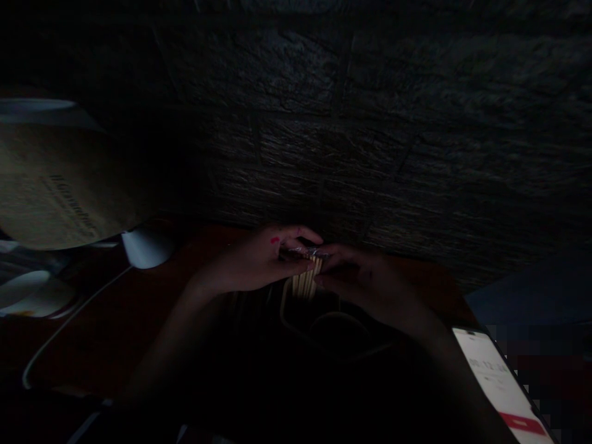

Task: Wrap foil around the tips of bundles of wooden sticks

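The scene is very dark. My left hand (259, 259) and my right hand (365, 280) meet at the middle of the view, both pinched on a small bundle of pale thin sticks (306, 280) with a shiny wrapper at its top. The sticks hang down between the fingertips. Below the hands lies a dark tray or container (333, 336) whose outline barely shows.
A lit phone (502, 385) lies at the lower right. A round tan disc with printing (60, 185) stands at the left, with a white object (148, 246) and a white cable (69, 320) beside it. A dark brick-patterned wall (370, 123) rises close behind.
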`<action>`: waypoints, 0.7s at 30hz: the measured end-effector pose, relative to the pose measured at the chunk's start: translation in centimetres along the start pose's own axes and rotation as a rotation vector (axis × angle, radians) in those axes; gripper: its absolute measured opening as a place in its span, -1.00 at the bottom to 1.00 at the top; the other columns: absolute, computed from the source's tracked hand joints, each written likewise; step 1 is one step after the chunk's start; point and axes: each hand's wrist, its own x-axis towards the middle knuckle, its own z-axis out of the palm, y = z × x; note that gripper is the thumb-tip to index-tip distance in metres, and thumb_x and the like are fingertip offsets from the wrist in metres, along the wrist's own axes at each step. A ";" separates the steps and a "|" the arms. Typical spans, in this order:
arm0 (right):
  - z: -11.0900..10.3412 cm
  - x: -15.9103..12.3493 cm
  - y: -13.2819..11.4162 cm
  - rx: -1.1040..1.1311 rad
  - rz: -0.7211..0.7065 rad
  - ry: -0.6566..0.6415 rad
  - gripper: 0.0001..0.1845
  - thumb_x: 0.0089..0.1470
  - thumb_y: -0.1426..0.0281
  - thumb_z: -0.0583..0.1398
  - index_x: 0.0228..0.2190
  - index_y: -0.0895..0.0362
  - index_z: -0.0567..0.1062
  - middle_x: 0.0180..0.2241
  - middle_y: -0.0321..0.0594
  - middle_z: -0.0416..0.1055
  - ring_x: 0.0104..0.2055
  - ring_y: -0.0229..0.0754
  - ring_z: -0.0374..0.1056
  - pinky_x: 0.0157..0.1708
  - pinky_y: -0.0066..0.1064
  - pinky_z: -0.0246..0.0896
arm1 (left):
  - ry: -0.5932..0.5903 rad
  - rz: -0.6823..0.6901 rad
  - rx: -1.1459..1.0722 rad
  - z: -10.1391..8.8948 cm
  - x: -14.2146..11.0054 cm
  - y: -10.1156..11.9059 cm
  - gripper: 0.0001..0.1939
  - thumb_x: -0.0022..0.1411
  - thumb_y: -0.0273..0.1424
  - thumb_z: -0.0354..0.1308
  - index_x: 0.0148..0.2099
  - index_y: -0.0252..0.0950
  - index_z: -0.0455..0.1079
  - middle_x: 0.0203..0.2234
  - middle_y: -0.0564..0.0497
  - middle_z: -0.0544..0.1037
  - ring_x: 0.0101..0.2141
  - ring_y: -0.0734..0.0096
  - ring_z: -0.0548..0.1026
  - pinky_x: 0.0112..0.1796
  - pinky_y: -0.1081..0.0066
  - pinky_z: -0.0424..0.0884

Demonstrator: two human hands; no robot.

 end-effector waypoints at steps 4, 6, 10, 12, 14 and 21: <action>0.1 0.0 0.0 -0.027 -0.003 -0.026 -0.85 0.08 0.46 0.28 -0.26 0.05 0.57 -0.24 -0.27 0.60 -0.19 -0.19 0.52 -0.16 -0.33 0.40 | -0.020 -0.011 -0.005 0.0 0.0 0.0 -0.67 0.26 -0.36 0.21 0.07 -0.29 0.38 -0.17 0.00 0.66 -0.16 0.39 0.61 -0.18 0.43 0.46; 0.1 0.1 0.0 -0.032 -0.004 -0.024 -0.86 0.08 0.47 0.28 -0.27 0.05 0.56 -0.26 -0.28 0.60 -0.21 -0.19 0.53 -0.17 -0.34 0.40 | -0.024 -0.017 -0.007 0.0 0.0 0.1 -0.67 0.27 -0.35 0.20 0.07 -0.29 0.38 -0.17 0.00 0.66 -0.17 0.39 0.61 -0.18 0.42 0.47; 0.2 0.1 0.2 -0.060 -0.014 0.013 -0.83 0.06 0.47 0.31 -0.25 0.05 0.57 -0.23 -0.27 0.61 -0.19 -0.18 0.53 -0.14 -0.33 0.39 | -0.019 -0.018 -0.002 -0.1 0.0 0.1 -0.67 0.27 -0.35 0.19 0.07 -0.29 0.38 -0.16 0.00 0.65 -0.15 0.38 0.61 -0.16 0.42 0.45; 0.2 0.1 0.3 -0.079 -0.013 0.020 -0.76 0.06 0.47 0.31 -0.18 0.04 0.56 -0.25 -0.28 0.61 -0.20 -0.18 0.53 -0.14 -0.33 0.38 | -0.021 -0.014 -0.008 -0.1 0.0 0.0 -0.67 0.27 -0.36 0.19 0.06 -0.31 0.38 -0.16 -0.01 0.65 -0.15 0.37 0.61 -0.16 0.43 0.45; 0.2 0.1 0.4 -0.099 -0.015 0.024 -0.72 0.06 0.46 0.31 -0.14 0.03 0.55 -0.25 -0.30 0.62 -0.19 -0.18 0.53 -0.12 -0.32 0.37 | -0.022 -0.007 -0.020 -0.1 0.0 -0.1 -0.68 0.28 -0.36 0.19 0.06 -0.32 0.38 -0.16 -0.02 0.65 -0.15 0.37 0.61 -0.16 0.42 0.45; 0.4 0.2 -0.1 -0.115 -0.009 0.036 -0.72 0.04 0.46 0.32 -0.15 0.03 0.56 -0.29 -0.31 0.64 -0.22 -0.17 0.55 -0.12 -0.28 0.38 | -0.017 -0.001 -0.017 -0.1 0.1 -0.2 -0.69 0.29 -0.37 0.18 0.06 -0.29 0.38 -0.16 0.00 0.66 -0.14 0.39 0.61 -0.14 0.42 0.47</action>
